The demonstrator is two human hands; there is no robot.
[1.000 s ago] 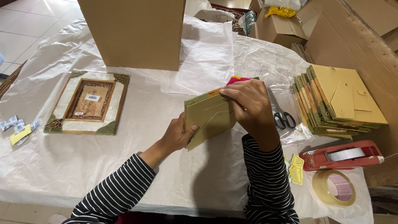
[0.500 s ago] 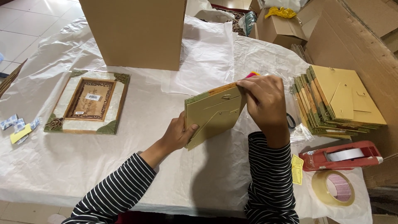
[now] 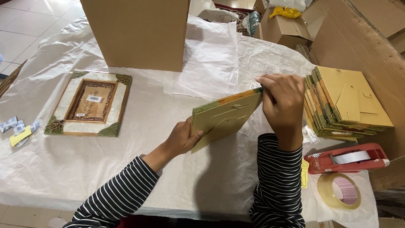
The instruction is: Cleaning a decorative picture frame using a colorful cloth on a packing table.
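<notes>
Here we hold one picture frame (image 3: 225, 120) w/ both hands, back side up, tilted above the white plastic sheet (image 3: 126, 169) on the table. Far left of our grip, small packets (image 3: 12, 126) & a yellow slip (image 3: 20, 136) lie at the table edge. Nearer, still left of the grip, a second frame (image 3: 90, 105) lies flat, face up, green corners, label in the middle. Behind it & up-left of our hands stands a big cardboard box (image 3: 135, 31). Our left hand (image 3: 181, 137) is closed on the held frame's lower left edge, thumb on the back. Our right hand (image 3: 282, 103) pinches the upper right corner, fingers curled over the top edge; we can't tell exactly what the fingertips grip there. Just right of that hand sits a stack of frames (image 3: 346, 103), backs up, fanned. Below-right of the grip lie a red tape dispenser (image 3: 348, 157) & a roll of tape (image 3: 339, 191). Far behind, smaller boxes (image 3: 282, 27) w/ a yellow cloth (image 3: 287, 11) on top.
</notes>
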